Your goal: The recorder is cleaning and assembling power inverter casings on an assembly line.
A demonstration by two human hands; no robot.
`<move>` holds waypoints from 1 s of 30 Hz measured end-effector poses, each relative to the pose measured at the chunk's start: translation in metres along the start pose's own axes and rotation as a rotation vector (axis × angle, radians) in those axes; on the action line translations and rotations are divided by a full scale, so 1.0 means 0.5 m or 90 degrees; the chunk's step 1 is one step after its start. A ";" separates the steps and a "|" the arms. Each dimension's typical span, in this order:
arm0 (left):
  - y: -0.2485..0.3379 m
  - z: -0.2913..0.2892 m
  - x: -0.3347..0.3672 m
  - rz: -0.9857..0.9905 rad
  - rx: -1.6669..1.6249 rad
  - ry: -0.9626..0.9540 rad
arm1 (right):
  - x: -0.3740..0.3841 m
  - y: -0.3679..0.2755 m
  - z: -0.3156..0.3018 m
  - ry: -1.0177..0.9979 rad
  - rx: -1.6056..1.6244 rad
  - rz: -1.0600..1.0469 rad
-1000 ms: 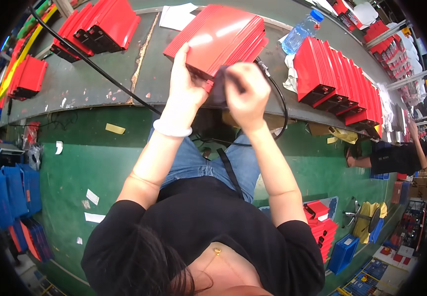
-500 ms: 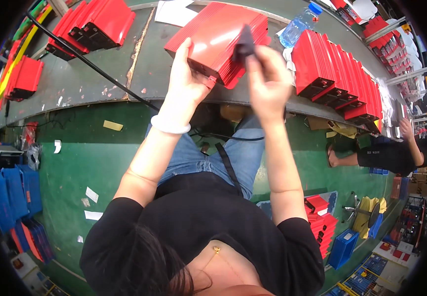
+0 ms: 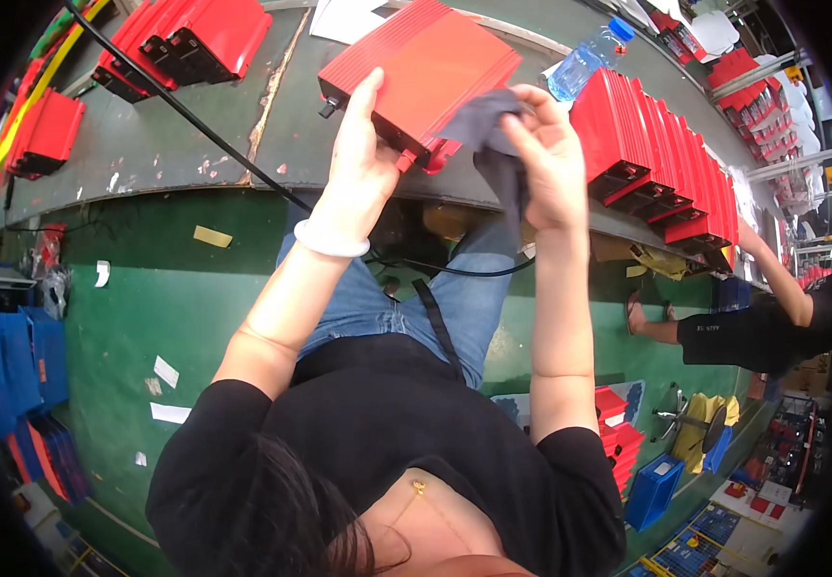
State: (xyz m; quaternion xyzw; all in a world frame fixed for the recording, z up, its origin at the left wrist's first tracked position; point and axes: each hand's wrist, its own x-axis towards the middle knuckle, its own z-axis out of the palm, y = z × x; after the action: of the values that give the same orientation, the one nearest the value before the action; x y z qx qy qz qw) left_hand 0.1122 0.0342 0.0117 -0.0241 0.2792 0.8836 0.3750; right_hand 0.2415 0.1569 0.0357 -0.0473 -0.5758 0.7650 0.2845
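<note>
My left hand (image 3: 366,154) grips the near left corner of a red ribbed metal box (image 3: 425,67), thumb on its top edge and fingers beneath. The box is tilted above the grey workbench (image 3: 204,144), with a dark end panel and a small black knob at its left corner. In my right hand (image 3: 552,159) a dark grey cloth (image 3: 495,144) is pinched between thumb and fingers, its loose end hanging down. The cloth lies close to the box's near right corner; whether it touches cannot be made out.
A row of red boxes (image 3: 651,154) stands on the bench at right, beside a water bottle (image 3: 589,60). More red boxes (image 3: 204,43) sit at far left. A black cable (image 3: 185,135) crosses the bench. Another person (image 3: 771,308) works at the far right.
The box has turned and tilted, showing the black knob at its left corner. My right hand has moved right and lower with the cloth, which now hangs spread. The other person has reached toward the bench.
</note>
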 end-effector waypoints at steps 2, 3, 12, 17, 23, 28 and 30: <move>0.001 0.001 0.000 -0.015 0.010 0.004 | 0.013 0.043 0.025 0.068 -0.242 -0.143; -0.001 0.000 0.000 -0.032 0.003 -0.008 | 0.012 0.052 0.025 0.082 -0.444 -0.243; -0.010 -0.013 0.024 -0.045 -0.028 -0.011 | -0.047 0.085 0.077 0.050 -0.614 -0.369; -0.011 -0.008 0.026 -0.036 -0.041 -0.033 | -0.004 0.056 0.026 -0.007 -0.624 -0.371; -0.001 0.007 0.007 -0.058 -0.001 0.003 | -0.021 0.067 0.038 -0.037 -0.656 -0.430; 0.006 0.028 -0.006 -0.026 0.003 0.046 | -0.067 0.095 0.007 -0.077 -0.652 -0.318; 0.010 0.013 0.007 -0.008 -0.004 -0.019 | -0.071 0.082 -0.010 -0.056 -0.627 -0.257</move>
State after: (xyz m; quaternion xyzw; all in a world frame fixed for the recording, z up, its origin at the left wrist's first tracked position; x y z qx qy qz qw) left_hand 0.1070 0.0370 0.0189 -0.0140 0.2711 0.8823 0.3845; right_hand 0.2574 0.1368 -0.0123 -0.0315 -0.8758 0.3351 0.3461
